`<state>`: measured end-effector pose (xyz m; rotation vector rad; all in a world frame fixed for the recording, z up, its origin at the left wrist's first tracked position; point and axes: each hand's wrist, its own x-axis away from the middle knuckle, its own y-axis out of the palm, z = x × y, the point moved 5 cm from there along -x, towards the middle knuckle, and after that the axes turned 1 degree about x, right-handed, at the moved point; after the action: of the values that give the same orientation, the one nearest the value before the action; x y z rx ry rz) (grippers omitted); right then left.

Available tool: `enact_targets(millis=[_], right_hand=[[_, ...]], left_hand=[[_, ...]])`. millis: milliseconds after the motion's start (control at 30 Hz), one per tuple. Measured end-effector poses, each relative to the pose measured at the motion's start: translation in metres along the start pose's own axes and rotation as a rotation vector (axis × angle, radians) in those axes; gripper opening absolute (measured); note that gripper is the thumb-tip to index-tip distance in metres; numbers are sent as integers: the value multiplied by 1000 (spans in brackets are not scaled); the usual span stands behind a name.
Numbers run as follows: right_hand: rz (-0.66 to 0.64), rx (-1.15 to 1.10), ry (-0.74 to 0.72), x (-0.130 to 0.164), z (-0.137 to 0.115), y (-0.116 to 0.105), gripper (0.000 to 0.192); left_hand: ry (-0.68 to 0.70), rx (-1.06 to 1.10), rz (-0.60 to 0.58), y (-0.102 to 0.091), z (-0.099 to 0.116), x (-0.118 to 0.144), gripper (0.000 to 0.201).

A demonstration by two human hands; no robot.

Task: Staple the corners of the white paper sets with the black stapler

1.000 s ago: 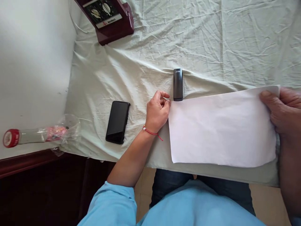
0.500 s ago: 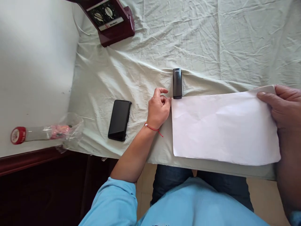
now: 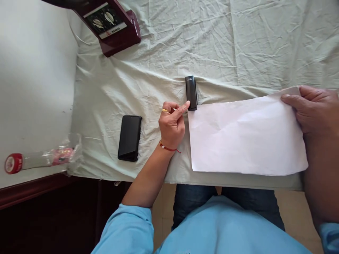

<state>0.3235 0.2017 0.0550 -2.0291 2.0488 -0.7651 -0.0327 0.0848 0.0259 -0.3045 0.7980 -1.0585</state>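
Note:
A black stapler (image 3: 191,92) lies on the cloth, its lower end over the top left corner of the white paper sheets (image 3: 246,137). My left hand (image 3: 171,121) is beside that end, fingers curled in. Its thumb reaches out and touches the lower left edge of the stapler; nothing shows in the curled fingers. At the far right, my right hand (image 3: 315,109) pinches the upper right corner of the paper, thumb on top and fingers behind. That corner is lifted and the sheet bends gently toward it.
A black phone (image 3: 129,137) rests left of my left forearm. Toward the back left stands a dark red lamp base (image 3: 120,38). A red-capped bottle (image 3: 37,160) in clear plastic lies by the wall. A wrinkled pale green cloth (image 3: 198,42) covers the table.
My left thumb has stretched out from the paper's corner onto the lower end of the stapler, with the fingers curled back. My right hand still pinches the paper. The view has shifted slightly.

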Motion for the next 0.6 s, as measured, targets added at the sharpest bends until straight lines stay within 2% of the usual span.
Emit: enact_targets(millis=[133, 200, 300, 400, 500, 600], right_hand=[[-6, -41, -19, -3, 3, -2, 31], [-31, -55, -11, -4, 4, -3, 37], [-82, -86, -15, -4, 4, -5, 49], [-128, -118, -37, 2, 2, -5, 54], [-152, -162, -55, 8, 2, -1, 56], [-98, -244, -83, 7, 5, 3, 58]], left_hand=[[6, -185, -61, 6, 5, 4, 50], [-8, -185, -83, 7, 6, 5, 54], [-60, -23, -99, 6, 2, 4, 51], [-184, 169, -60, 1, -10, -1, 39], [-334, 290, -4, -4, -20, -4, 47], [-426, 426, -33, -4, -19, -2, 56]])
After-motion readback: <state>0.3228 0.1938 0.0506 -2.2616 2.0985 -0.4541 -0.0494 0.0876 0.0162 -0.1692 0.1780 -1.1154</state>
